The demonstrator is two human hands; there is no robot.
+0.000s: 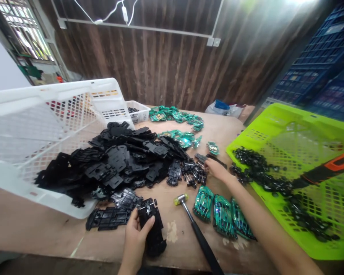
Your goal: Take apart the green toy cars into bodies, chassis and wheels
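My left hand [137, 236] grips a black plastic chassis [152, 229] at the table's front edge, thumb on top, with a metal axle showing at its upper end. My right hand [213, 168] reaches to a small pile of wheel axles [193, 173]; its fingertips are closed, and what they hold is too small to make out. A hammer [199, 233] with a yellow-tipped head lies between my hands. Green car bodies [223, 215] lie beside it, under my right forearm. To the left spreads a large heap of black chassis [123, 156].
A white basket [11, 168] lies tipped at the left, a lime-green basket [306, 244] with black wheels and an orange-and-black tool [326, 168] at the right. More green bodies [185, 139] and a small white basket [141, 114] stand at the back.
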